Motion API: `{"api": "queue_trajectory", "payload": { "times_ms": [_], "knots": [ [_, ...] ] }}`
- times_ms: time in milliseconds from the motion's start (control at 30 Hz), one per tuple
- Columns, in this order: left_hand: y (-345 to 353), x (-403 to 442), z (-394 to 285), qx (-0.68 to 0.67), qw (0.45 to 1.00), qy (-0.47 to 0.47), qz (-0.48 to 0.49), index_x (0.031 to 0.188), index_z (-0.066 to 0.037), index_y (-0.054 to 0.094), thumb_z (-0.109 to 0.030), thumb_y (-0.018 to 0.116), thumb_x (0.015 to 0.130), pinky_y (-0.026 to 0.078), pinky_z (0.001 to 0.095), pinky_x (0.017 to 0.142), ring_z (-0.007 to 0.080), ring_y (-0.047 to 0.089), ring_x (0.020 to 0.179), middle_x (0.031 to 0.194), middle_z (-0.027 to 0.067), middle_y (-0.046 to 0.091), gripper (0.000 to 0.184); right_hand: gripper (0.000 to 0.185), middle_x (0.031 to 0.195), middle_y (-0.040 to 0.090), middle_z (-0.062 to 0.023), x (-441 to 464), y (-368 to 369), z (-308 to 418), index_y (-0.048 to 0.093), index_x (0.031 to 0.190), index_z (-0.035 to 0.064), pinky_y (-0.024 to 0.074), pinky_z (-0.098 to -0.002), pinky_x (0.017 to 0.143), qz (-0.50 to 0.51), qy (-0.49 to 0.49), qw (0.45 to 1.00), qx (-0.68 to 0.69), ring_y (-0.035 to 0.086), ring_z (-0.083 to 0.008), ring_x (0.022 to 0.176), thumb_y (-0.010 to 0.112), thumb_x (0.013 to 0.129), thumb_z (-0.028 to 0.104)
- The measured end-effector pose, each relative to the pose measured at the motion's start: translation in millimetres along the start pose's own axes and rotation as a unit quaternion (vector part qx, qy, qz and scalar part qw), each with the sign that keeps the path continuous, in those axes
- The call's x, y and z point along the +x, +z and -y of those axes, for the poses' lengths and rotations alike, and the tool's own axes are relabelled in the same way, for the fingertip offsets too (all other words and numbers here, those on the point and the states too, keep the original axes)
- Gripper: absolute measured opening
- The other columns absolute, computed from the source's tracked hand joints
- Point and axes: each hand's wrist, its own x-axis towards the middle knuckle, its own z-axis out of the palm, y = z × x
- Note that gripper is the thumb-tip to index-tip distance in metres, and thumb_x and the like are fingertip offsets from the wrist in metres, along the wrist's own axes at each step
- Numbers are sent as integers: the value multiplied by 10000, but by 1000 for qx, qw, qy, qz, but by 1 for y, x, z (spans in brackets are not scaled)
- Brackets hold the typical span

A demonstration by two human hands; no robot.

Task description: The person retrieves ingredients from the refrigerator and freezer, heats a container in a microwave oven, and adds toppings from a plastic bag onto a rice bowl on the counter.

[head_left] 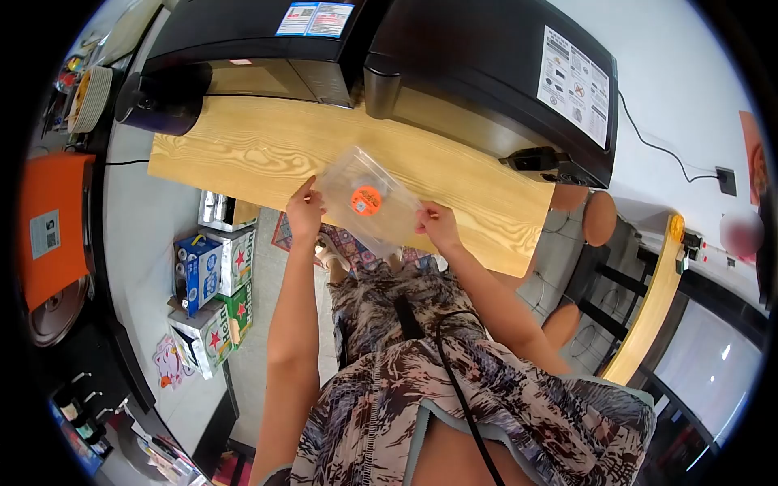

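A clear plastic bag (356, 174) with a round orange sticker (365, 201) is stretched between my two hands, over the front edge of the wooden table (251, 146). My left hand (305, 212) pinches the bag's left edge. On the opposite edge, the fingers of my right hand (438, 225) are closed on the plastic. Something pale shows through the bag near the sticker, but I cannot make out what it is.
Two black microwave-like appliances (486, 61) stand along the table's back, with a dark cylindrical container (158, 104) at the left end. Beer cartons (212, 332) are stacked on the left floor. Round brown stools (598, 219) stand to the right.
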Motion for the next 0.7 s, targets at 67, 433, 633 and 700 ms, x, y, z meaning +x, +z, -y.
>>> {"api": "queue_trajectory", "payload": {
  "times_ms": [67, 433, 633, 700],
  "knots": [
    [1, 0, -2, 6, 1000, 12, 9, 1263, -65, 634, 13, 577, 895, 557, 276, 553, 121, 572, 664, 864, 61, 584, 381, 281, 817, 618, -89, -3, 0, 7, 617, 1159, -54, 574, -278, 560, 12, 23, 1000, -13, 668, -168, 666, 615, 891, 30],
    [1, -4, -6, -25, 999, -25, 20, 1275, -57, 620, 42, 567, 886, 594, 266, 585, 122, 578, 741, 896, 41, 528, 405, 247, 838, 656, -98, -7, -5, 18, 641, 1144, -50, 605, -287, 638, -18, 23, 999, 45, 671, -162, 715, 606, 921, 49],
    [1, -2, -5, -7, 1000, -25, 18, 1257, -36, 625, 47, 567, 874, 598, 274, 590, 122, 590, 749, 884, 41, 531, 397, 223, 779, 659, -102, 4, -5, 15, 666, 1090, -50, 600, -283, 572, -15, 41, 998, 43, 672, -172, 647, 641, 904, 71],
    [1, 0, -3, -7, 1000, -16, 20, 1253, -32, 625, 45, 564, 873, 598, 276, 593, 124, 595, 754, 891, 45, 535, 392, 223, 778, 661, -104, 5, -4, 15, 669, 1079, -49, 601, -284, 564, -23, 46, 997, 52, 673, -178, 634, 654, 896, 77]
  ]
}}
